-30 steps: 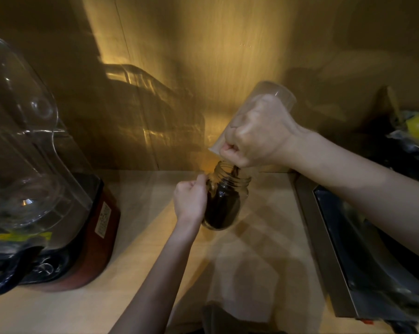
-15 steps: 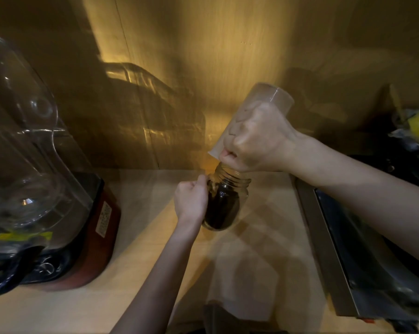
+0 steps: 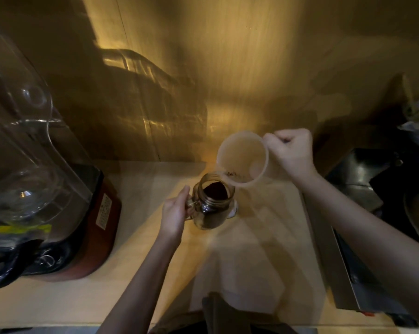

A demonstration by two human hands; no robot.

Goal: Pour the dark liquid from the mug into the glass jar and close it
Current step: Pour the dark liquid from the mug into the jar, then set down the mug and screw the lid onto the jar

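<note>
A glass jar (image 3: 212, 206) with a side handle stands on the wooden counter (image 3: 264, 237), filled with dark liquid almost up to its neck and uncovered. My left hand (image 3: 174, 213) grips the jar's handle from the left. My right hand (image 3: 291, 153) holds the pale translucent mug (image 3: 242, 159) by its handle, up and to the right of the jar. The mug's open mouth faces me, with only a few dark dregs at its lower rim. A small white object (image 3: 233, 211), possibly the lid, peeks out behind the jar.
A blender with a clear jug (image 3: 23, 145) on a red base (image 3: 100, 222) fills the left side. A metal appliance (image 3: 343, 261) borders the counter on the right. A wood-panelled wall (image 3: 227, 68) rises behind. A dark object (image 3: 218, 309) sits at the near edge.
My right hand has swung the mug from upside down over the jar mouth back toward upright and off to the right. The jar's mouth is now exposed. My left hand stayed on the handle.
</note>
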